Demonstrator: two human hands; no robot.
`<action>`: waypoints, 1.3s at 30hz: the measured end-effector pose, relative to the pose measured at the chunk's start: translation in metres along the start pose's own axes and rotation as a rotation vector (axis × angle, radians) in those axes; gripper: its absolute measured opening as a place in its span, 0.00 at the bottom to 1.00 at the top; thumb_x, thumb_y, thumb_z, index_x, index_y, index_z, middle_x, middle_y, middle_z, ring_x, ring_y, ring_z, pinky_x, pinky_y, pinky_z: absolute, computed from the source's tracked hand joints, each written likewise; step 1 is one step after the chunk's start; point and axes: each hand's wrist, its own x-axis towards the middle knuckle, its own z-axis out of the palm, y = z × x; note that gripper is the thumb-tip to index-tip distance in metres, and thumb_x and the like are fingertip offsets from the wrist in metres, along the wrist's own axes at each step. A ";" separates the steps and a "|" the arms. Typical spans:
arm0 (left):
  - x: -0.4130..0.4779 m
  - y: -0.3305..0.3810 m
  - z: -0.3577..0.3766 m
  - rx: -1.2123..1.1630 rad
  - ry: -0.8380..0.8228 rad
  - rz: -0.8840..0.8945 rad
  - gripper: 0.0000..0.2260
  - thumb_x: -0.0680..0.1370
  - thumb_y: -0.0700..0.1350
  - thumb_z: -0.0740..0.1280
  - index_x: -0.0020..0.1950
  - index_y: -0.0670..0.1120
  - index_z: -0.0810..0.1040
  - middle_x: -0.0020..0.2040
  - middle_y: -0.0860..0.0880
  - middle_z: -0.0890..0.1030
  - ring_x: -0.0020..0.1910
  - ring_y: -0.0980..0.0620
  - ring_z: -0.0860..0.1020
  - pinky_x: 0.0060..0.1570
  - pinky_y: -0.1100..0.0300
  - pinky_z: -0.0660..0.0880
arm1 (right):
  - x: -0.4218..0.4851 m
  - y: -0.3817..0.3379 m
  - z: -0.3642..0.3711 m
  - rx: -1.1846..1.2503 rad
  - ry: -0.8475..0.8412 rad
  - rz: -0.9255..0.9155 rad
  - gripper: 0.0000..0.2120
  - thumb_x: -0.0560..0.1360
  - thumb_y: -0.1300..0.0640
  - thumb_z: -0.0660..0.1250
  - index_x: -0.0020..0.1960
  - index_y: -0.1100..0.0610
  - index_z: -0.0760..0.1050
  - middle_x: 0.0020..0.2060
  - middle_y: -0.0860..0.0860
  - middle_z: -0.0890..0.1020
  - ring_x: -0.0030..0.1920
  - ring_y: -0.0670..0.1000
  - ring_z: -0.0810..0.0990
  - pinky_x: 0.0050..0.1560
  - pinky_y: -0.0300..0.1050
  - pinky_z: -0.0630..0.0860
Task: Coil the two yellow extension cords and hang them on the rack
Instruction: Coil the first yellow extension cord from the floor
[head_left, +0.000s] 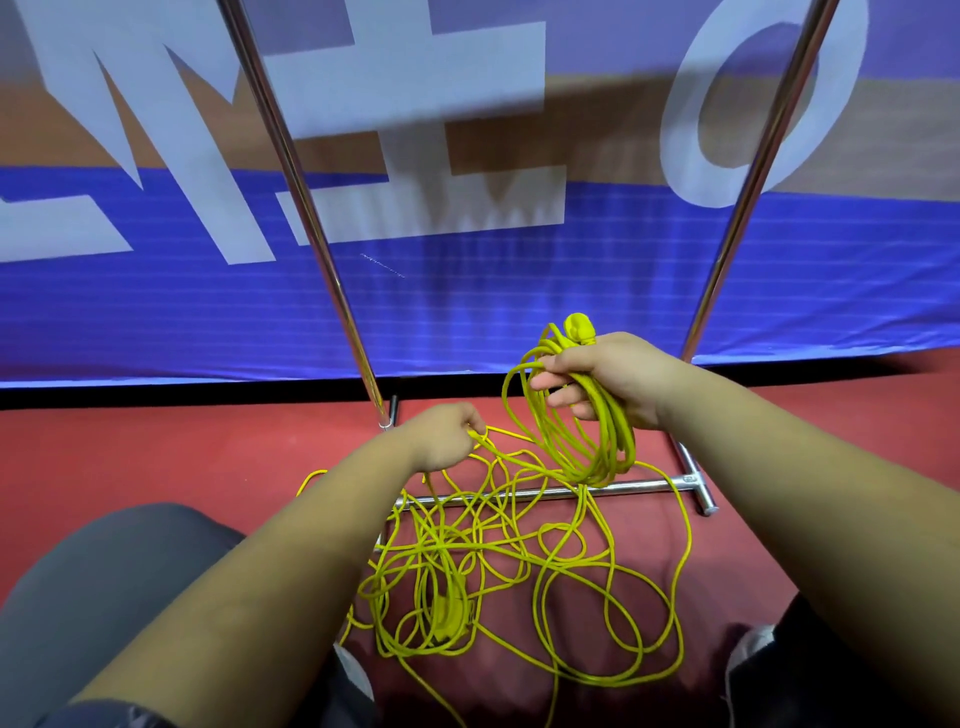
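Right hand grips round yellow coil; left hand pinches thin strand.

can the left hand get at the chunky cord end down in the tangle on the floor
Probably not cleanly: the left hand is pinching a strand, and the cord end lies under crossed loops.

Between the rack's slanted left pole and right pole open air rises in front of the blue banner, while low down the base bar and loose loops of yellow cord lying across it clutter the red floor, which lies open further left.
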 end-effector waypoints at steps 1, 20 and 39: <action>0.002 -0.002 -0.001 0.005 0.067 -0.015 0.12 0.77 0.38 0.62 0.56 0.52 0.78 0.47 0.48 0.82 0.40 0.48 0.79 0.38 0.57 0.75 | 0.000 0.000 0.000 0.009 -0.016 0.020 0.06 0.83 0.58 0.68 0.57 0.58 0.80 0.50 0.54 0.90 0.37 0.47 0.87 0.31 0.40 0.79; -0.017 -0.008 -0.018 0.005 0.050 -0.112 0.08 0.85 0.47 0.59 0.59 0.44 0.70 0.46 0.44 0.79 0.37 0.49 0.75 0.42 0.54 0.73 | -0.002 0.007 0.000 -0.049 -0.034 0.131 0.08 0.80 0.58 0.63 0.42 0.55 0.73 0.29 0.48 0.73 0.24 0.45 0.67 0.23 0.38 0.66; -0.037 0.044 -0.073 -0.181 0.528 0.281 0.10 0.81 0.41 0.68 0.59 0.53 0.82 0.50 0.52 0.85 0.46 0.56 0.82 0.48 0.61 0.79 | 0.004 0.016 0.009 -0.043 -0.060 0.111 0.06 0.83 0.57 0.67 0.47 0.55 0.74 0.28 0.48 0.68 0.22 0.46 0.65 0.25 0.40 0.67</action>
